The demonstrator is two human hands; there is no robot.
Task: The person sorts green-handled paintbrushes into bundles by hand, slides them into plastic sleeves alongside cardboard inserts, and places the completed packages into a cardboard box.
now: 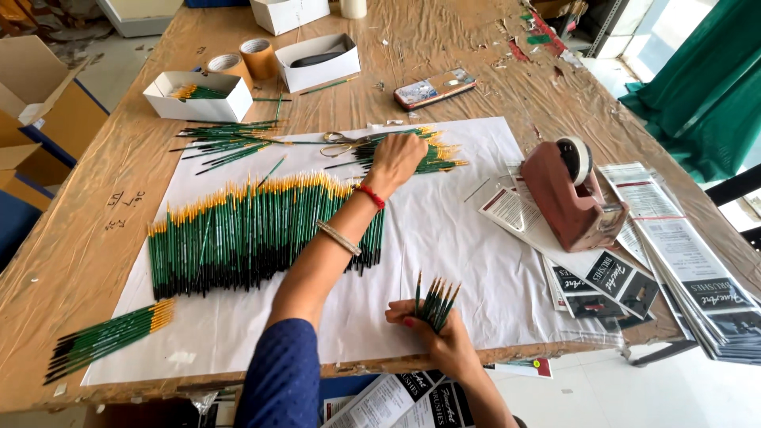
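The left hand [394,161] reaches across the white sheet [468,238] and rests, fingers curled, on a small pile of green paintbrushes [434,157] beside one pair of scissors [342,143]; whether it grips any cannot be told. The right hand [444,342] is closed around a small bunch of brushes [435,301] near the table's front edge. One long row of brushes [254,230] lies mid-sheet. Two tape rolls [242,59], three white boxes [198,95], one tape dispenser [571,198] and one phone [434,87] stand around.
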